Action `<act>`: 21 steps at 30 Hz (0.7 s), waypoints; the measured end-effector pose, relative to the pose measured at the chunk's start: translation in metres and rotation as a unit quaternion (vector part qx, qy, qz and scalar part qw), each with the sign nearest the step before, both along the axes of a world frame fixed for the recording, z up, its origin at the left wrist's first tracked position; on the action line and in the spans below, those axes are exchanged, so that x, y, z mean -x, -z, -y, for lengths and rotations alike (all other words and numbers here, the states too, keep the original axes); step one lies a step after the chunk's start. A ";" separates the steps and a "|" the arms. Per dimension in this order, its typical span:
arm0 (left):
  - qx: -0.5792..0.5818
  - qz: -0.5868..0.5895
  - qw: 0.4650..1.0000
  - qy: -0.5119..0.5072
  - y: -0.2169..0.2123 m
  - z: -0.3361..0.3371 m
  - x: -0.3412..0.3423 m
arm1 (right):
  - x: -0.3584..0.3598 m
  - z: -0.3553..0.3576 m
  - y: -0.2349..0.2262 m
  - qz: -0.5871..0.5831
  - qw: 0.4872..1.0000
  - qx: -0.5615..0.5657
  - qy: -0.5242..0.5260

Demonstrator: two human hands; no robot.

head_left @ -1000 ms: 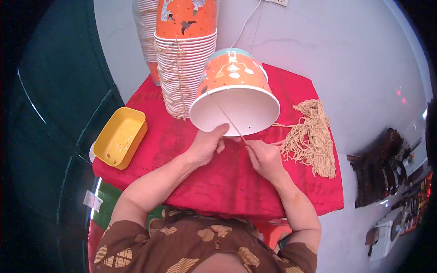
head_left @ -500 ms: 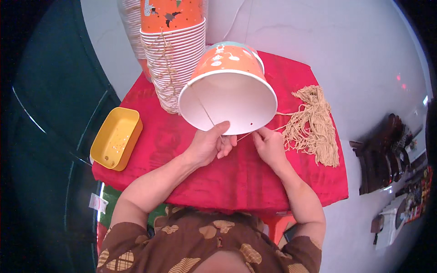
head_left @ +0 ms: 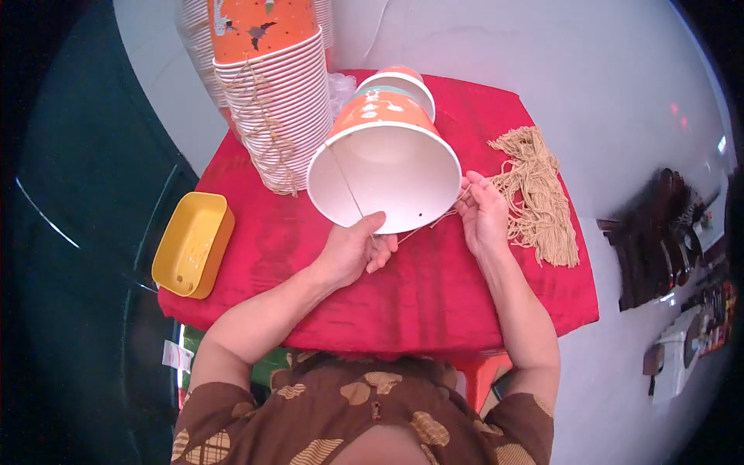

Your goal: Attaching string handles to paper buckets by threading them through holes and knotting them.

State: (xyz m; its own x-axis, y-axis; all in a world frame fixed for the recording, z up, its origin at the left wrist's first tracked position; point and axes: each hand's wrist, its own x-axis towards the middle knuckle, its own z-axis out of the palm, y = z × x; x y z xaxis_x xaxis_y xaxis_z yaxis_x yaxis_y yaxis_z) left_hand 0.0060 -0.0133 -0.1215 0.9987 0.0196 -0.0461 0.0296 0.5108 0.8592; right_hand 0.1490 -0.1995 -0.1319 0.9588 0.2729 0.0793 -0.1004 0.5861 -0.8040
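Two hands at work on one paper bucket (head_left: 384,167), taken here as landmark. Left hand (head_left: 353,252) at the bucket's near rim: fingers curled closed over the rim edge, thumb apparently inside, pinning a thin tan string (head_left: 347,186) that runs up across the white inner wall. Right hand (head_left: 482,213) just right of the bucket: fingertips pinched together on the string's free end, which stretches taut from a small hole low in the bucket wall. Bucket tipped on its side, open mouth toward the wearer, orange patterned outside facing away, resting on red cloth (head_left: 418,294).

Progress, as judged: string already through one side and being drawn tight at the other; knot or fastening not visible, so handle likely unfinished.

Further out: second bucket (head_left: 403,77) directly behind the landmark. Tall nested stack of buckets (head_left: 271,101) to its left, loose strings hanging from it. Bundle of cut tan strings (head_left: 539,194) to its right, beyond the right hand. Yellow plastic tray (head_left: 192,244) far left, at cloth edge.
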 end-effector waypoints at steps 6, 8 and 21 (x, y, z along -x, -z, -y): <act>0.003 -0.014 1.000 -0.017 0.001 0.000 -0.002 | -0.011 0.011 0.007 0.044 0.998 -0.023 -0.039; 0.003 -0.004 1.000 -0.016 0.002 -0.002 -0.002 | -0.006 0.007 0.003 0.047 0.998 -0.006 -0.033; 0.052 0.073 0.995 -0.032 -0.004 -0.008 -0.001 | 0.044 -0.002 -0.035 0.018 0.851 0.347 -0.394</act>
State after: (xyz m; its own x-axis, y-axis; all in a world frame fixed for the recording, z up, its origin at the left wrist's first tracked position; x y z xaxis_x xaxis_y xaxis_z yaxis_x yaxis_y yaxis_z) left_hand 0.0068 -0.0051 -0.1174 0.9917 0.0867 0.0948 -0.1278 0.5935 0.7946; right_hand 0.1053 -0.1972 -0.0972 0.4568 0.8225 -0.3389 -0.2107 -0.2701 -0.9395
